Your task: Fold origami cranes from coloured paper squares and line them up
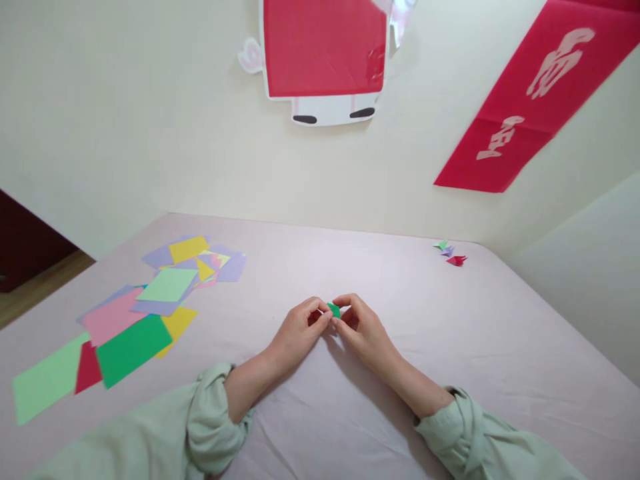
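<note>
A small folded piece of green paper point(334, 310) is held between my two hands over the middle of the table. My left hand point(303, 325) pinches its left side between thumb and fingertips. From the other side, my right hand point(364, 327) grips it with thumb and index finger, the other fingers curled. Fingertips cover part of the paper, so its full folded shape is hidden.
Coloured paper sheets point(134, 350) lie spread and overlapping on the left of the table point(320, 427). Several small folded paper figures point(456, 261) sit at the far right corner. Behind the table stands a wall point(320, 173) with red decorations point(327, 50).
</note>
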Motion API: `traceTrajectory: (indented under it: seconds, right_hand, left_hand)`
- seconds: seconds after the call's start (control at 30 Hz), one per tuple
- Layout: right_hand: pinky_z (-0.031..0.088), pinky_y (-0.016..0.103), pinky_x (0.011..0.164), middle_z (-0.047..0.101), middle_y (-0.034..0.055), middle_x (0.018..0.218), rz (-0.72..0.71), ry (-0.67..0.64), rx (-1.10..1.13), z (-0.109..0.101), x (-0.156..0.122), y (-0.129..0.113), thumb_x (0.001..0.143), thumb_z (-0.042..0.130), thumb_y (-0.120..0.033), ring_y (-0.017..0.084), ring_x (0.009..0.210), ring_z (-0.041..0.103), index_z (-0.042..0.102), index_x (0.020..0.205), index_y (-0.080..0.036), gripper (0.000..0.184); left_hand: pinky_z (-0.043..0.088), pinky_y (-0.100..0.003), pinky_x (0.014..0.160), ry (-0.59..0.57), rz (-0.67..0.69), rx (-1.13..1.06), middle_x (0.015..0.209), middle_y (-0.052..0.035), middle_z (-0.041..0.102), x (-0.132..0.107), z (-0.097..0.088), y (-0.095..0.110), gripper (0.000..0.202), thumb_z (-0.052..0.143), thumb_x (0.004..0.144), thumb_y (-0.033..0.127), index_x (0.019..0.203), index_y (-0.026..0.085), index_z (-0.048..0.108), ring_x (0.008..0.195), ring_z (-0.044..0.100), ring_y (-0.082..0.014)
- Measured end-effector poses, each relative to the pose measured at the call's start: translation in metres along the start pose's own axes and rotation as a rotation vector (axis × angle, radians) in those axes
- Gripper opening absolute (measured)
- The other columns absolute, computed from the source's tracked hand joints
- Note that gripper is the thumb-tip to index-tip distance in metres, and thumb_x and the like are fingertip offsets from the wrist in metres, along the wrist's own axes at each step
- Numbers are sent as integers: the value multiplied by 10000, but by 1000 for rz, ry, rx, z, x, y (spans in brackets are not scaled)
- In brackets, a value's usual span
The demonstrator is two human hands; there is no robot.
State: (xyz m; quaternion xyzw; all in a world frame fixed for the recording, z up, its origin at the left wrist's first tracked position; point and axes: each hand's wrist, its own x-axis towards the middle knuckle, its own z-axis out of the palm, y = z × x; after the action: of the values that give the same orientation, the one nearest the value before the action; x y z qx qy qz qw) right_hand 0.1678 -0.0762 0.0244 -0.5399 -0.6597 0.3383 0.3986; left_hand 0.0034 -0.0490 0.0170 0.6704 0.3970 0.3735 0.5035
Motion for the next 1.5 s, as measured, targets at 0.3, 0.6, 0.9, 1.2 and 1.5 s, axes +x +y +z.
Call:
traceTrajectory:
  seconds: [0.3,0.6,0.9,1.2,1.5]
  right_hand:
    - [457,282,658,621,25,977,-50,20,-152,2,-2,0,864,535,-260,129,674,570,546,1048,-223,188]
    - [448,282,649,621,31,941,-78,54,-229,2,-1,7,873,506,-240,133,649,544,561,1047,-215,184]
    - [462,294,703,649,35,948,-12,21,-44,-1,1,4,881,454,-194,155,758,598,571,1022,-205,183]
    - [477,279,665,632,14,885,46,-43,282,1,4,13,893,486,-251,134,696,594,536,1040,-205,162]
    - [460,268,639,594,0,839,38,-55,271,2,4,10,880,505,-259,131,689,576,554,997,-201,139]
  left_hand:
    - [458,-259,739,24,59,22,865,-20,617,0,2,-1,101,509,843,170,889,178,598,791,577,-149]
    - [450,-270,775,-7,168,206,921,-28,611,-3,4,5,175,489,836,101,951,184,593,846,569,-152]
    - [468,-260,745,13,171,228,924,-16,591,-3,3,0,156,515,857,140,988,193,580,800,562,-133]
    - [492,-247,720,13,76,34,943,-18,592,0,4,-2,204,539,810,95,995,174,567,791,599,-120]
    - [469,-235,688,33,-10,-44,908,-17,617,1,3,-3,191,552,808,123,992,169,573,772,583,-121]
